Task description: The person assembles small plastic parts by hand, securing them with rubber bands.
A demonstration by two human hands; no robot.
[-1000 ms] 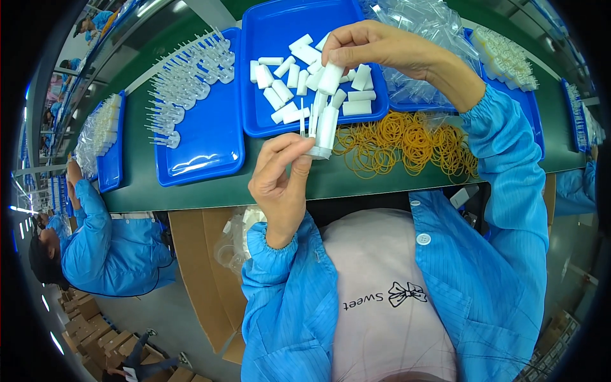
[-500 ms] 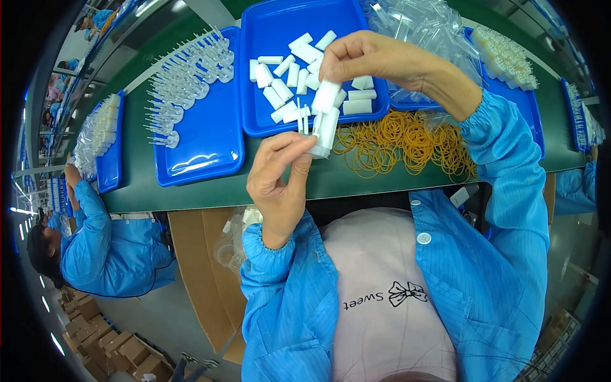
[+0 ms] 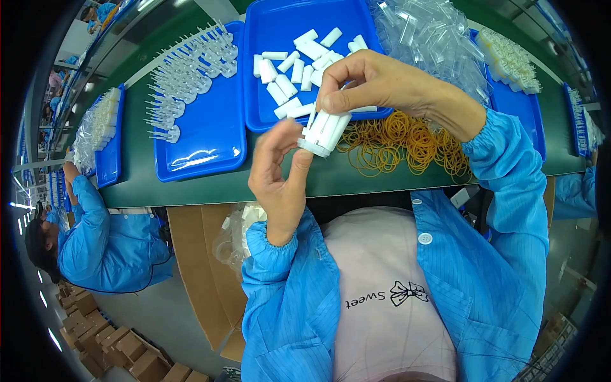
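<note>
My left hand (image 3: 278,183) grips the rim of a clear plastic base (image 3: 313,149) with upright prongs, its thumb against the lower edge. White cylinders (image 3: 329,129) stand side by side on this base, which tilts to the right. My right hand (image 3: 375,81) comes over from above, thumb and fingers closed at the top of the cylinders. Its fingers partly hide the prongs and upper ends. Behind, a blue tray (image 3: 253,118) holds several loose white cylinders (image 3: 284,86). Yellow-brown rubber bands (image 3: 407,143) lie in a heap below my right wrist.
A blue tray (image 3: 210,143) of clear pronged bases (image 3: 191,76) is at left. Clear plastic pieces (image 3: 433,51) pile up at back right, beside a tray of packed white-filled assemblies (image 3: 509,60). A cardboard box (image 3: 203,267) stands below the table edge. A co-worker (image 3: 102,235) sits at left.
My right hand has moved down, bringing a white cylinder from above the base to beside the other one on it. The base has tilted, and my left fingers have shifted on its rim.
</note>
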